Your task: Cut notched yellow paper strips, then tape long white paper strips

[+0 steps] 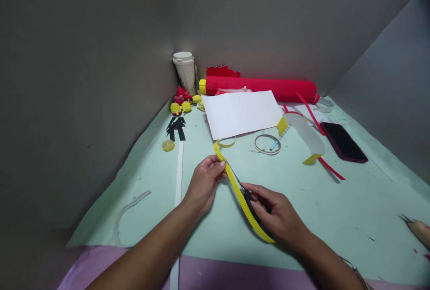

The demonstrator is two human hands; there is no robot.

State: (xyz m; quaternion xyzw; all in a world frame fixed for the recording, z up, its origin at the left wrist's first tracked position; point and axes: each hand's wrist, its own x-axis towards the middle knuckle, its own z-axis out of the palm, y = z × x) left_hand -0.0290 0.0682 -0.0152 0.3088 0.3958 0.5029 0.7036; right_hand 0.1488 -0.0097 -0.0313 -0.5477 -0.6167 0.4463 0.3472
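One yellow strip (pixel 242 204) slants over the table's (pixel 336 218) front middle, left hand (pixel 203 184) pinching it tight, right hand (pixel 280 216) closed round scissors (pixel 247 195); trimming seems under way, calling for steady tension

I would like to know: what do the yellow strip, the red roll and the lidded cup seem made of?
Yellow strip: likely matt corrugated paper, by its fine ridges and easy curve.
Red roll: faintly ribbed and dull, perhaps similar paper.
Lidded cup: smooth, white, patterned; plastic or coated card, I cannot tell.
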